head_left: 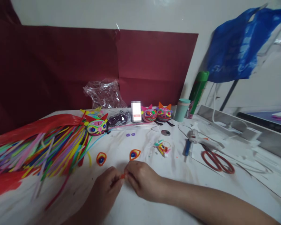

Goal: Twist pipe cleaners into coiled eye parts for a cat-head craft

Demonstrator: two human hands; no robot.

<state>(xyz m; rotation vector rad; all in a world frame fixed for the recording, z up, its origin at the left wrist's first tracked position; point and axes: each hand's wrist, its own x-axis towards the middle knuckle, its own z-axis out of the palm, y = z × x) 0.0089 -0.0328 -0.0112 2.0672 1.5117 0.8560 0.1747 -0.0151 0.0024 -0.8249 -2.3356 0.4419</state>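
Observation:
My left hand [109,182] and my right hand [144,180] meet low in the middle of the view, fingers pinched. Between their fingertips shows a short bit of orange pipe cleaner [123,176]; the rest of it is hidden by the fingers. Just beyond my right hand lies an eye shape [134,154] with an orange outline, a yellow ring and a blue centre. A matching eye shape [101,159] rests farther left, past my left hand. Two small purple coils [130,134] sit behind them on the white tabletop [140,209].
Colourful pipe cleaners [53,150] spread over the left side, beside a decorated animal head [96,125]. Two more heads [150,115] stand at the back near a green cup [182,110]. On the right are a glue gun [202,139], red-handled scissors [217,162] and cables.

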